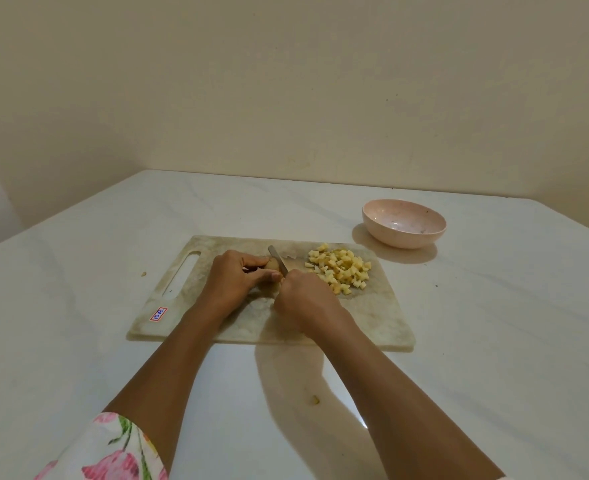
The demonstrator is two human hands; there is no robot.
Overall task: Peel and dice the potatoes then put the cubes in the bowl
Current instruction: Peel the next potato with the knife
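On the pale cutting board (372, 323), my left hand (237, 278) holds a brownish potato (271, 263), most of it hidden under my fingers. My right hand (303, 299) grips a knife (277, 260) whose blade lies across the potato's right end; the handle is hidden in my fist. A heap of several yellow potato cubes (339, 268) lies on the board's right part, just beyond my right hand. The pink bowl (403, 226) stands off the board at the back right, with nothing but a few specks inside.
The board lies on a white marble table (113, 341) against a cream wall. The board has a handle slot (182, 275) and a small sticker (158, 314) at its left end. Two small potato scraps lie on the table, one scrap (315, 399) near me and another scrap (143, 273) left of the board.
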